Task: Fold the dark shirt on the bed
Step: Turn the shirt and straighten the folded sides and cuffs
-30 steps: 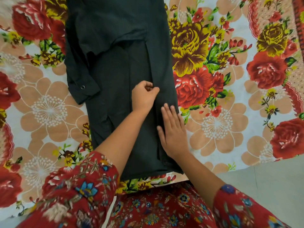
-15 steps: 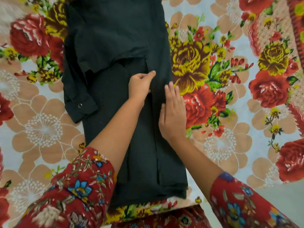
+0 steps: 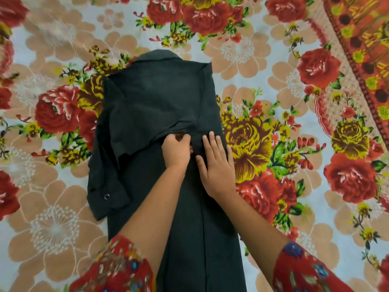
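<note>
The dark shirt lies lengthwise on the bed, collar at the far end, its sides folded in to a narrow strip. A sleeve with a snap button hangs off its left side. My left hand rests on the shirt's middle with fingers curled, pinching the lower edge of the folded-over sleeve. My right hand lies flat beside it, fingers spread, pressing the shirt's right half down. Both forearms cover part of the lower shirt.
The bed is covered by a floral bedsheet with red and yellow roses and beige flowers. A red patterned border runs along the far right. My red floral sleeves fill the bottom of the view.
Both hands have slid up the shirt away from me, from near the hem to its middle. The view has tilted up, so the collar end now shows.
</note>
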